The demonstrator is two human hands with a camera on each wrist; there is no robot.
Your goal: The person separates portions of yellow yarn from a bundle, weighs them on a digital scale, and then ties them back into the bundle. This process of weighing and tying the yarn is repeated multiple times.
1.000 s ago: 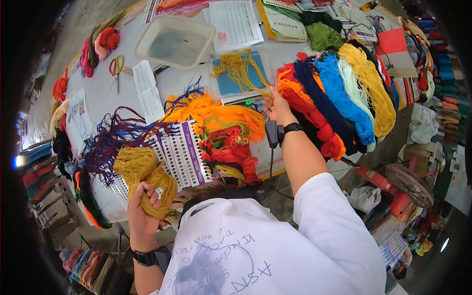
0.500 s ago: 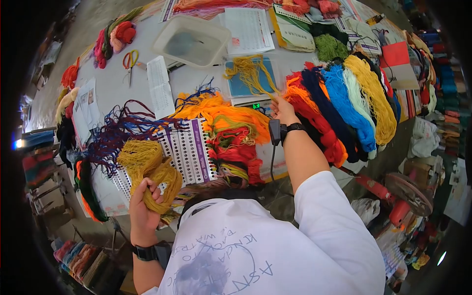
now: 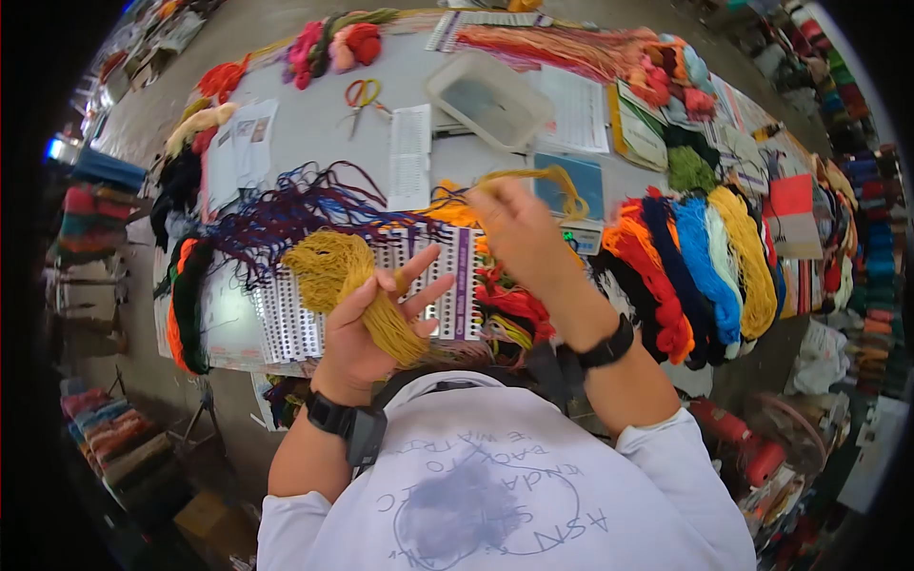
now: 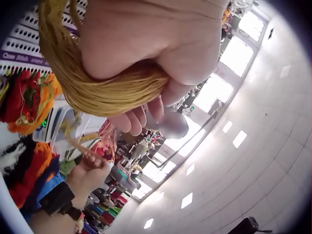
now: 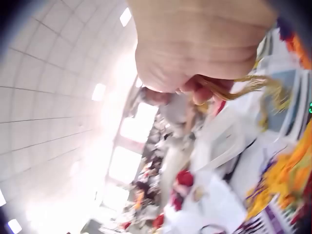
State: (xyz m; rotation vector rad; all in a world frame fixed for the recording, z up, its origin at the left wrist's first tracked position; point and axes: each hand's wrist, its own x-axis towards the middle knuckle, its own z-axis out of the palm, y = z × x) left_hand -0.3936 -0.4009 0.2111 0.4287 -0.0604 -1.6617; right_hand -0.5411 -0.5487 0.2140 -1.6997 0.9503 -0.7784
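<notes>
My left hand point(image 3: 386, 309) holds a mustard-yellow yarn skein point(image 3: 328, 271) between thumb and palm, its other fingers spread apart. The skein loops over the hand's side and across the palm, as the left wrist view also shows. My right hand point(image 3: 519, 233) pinches a thin bunch of mustard yarn point(image 5: 258, 85); the loose end of this bunch point(image 3: 571, 195) trails over the blue plate of a digital scale point(image 3: 581, 238) with a lit green display. The pinching fingertips are partly hidden behind the hand in the head view.
Punched colour cards point(image 3: 447, 295) lie under the left hand, beside dark purple-blue yarn point(image 3: 295, 214). Bright hanks, including a blue one point(image 3: 709, 271), line the right edge. Behind are a plastic tub point(image 3: 505, 105), scissors point(image 3: 360, 100) and papers point(image 3: 409, 157). A fan point(image 3: 790, 428) stands at the right.
My right hand has swung left and inward from beside the scale, drawing the yarn bunch along. My left hand has turned and spread its fingers, the skein shifting across the palm. The head view has shifted.
</notes>
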